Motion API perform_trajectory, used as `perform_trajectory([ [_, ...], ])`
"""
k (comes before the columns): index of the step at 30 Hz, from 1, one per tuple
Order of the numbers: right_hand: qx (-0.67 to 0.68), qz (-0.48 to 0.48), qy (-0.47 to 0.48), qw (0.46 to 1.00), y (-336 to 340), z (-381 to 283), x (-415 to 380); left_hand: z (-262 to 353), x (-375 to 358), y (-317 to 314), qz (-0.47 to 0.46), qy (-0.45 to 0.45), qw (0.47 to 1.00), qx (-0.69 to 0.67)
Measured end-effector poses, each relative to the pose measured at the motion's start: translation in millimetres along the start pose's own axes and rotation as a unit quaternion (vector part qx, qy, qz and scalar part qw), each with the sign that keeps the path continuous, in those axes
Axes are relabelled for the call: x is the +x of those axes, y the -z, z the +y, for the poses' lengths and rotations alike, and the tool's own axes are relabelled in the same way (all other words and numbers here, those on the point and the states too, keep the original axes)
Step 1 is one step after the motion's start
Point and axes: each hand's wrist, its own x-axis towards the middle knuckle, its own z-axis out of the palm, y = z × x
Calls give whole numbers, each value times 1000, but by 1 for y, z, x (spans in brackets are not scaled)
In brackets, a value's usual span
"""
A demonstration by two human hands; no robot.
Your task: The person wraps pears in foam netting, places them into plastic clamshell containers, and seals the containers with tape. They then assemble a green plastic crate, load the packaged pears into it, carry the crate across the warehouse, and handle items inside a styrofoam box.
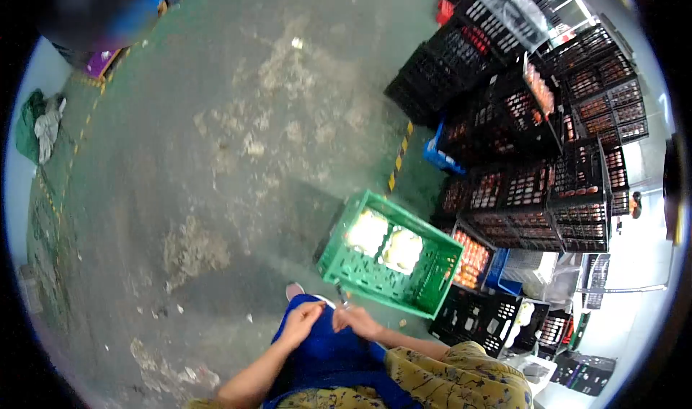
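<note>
My left hand is in front of the blue apron, its fingers drawn together; whatever is in them, if anything, is too small to tell. Close beside it, my right hand has its fingers curled. A thin dark and shiny object shows just beyond the right fingers; I cannot make out its kind. Past both hands stands a green plastic crate. Inside it, toward its left end, are two white, overexposed heads that look like cauliflowers. Neither hand touches the crate.
Tall stacks of black crates with reddish produce rise on the right. A crate of tomato-like produce stands beside the green crate. Yellow-black tape marks the stained floor. Bags lie by the left wall.
</note>
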Motion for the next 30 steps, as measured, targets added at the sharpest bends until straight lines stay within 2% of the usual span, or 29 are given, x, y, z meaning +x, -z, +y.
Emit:
perform_trajectory([
  [1,-32,-35,58,997,-15,-20,12,7,6,5,-16,-7,1000,-6],
  [2,19,-40,25,999,-26,-26,25,18,13,8,-32,-9,999,-12],
  [3,-8,-52,40,998,-29,-43,38,80,15,15,-79,71,984,-144],
  [6,-32,-62,104,992,-29,-101,78,141,49,42,-53,25,987,-148],
  [10,-107,-47,103,988,-15,-171,141,190,116,84,-26,34,990,-132],
  [12,-228,-67,216,947,3,-221,173,219,165,115,-4,-75,988,-132],
  [13,-239,-67,185,951,21,-241,192,236,190,139,-3,-64,991,-114],
  [14,-221,-41,184,957,35,-270,206,260,220,159,-7,-63,993,-98],
  [15,-313,25,203,928,53,-287,223,286,246,174,-11,-66,997,-47],
  [16,-270,90,152,947,62,-327,228,318,264,185,-12,-53,999,1],
  [17,-259,131,156,944,76,-352,241,345,280,195,-15,-46,998,47],
  [18,-148,131,142,970,91,-373,253,352,304,202,-41,-57,997,21],
  [20,-7,140,163,977,112,-440,275,389,347,206,-88,-57,994,20],
  [21,93,122,196,969,119,-468,293,408,368,207,-99,-61,993,28],
  [24,273,116,222,929,142,-557,348,469,436,210,-137,-63,988,34],
  [25,279,156,228,920,151,-591,367,482,466,214,-144,-70,987,17],
  [27,255,156,278,913,201,-615,416,516,527,225,-155,-75,985,-13],
  [28,244,155,302,908,225,-628,442,540,559,234,-158,-55,986,26],
  [30,245,186,301,903,266,-664,476,563,635,250,-169,-97,981,18],
])
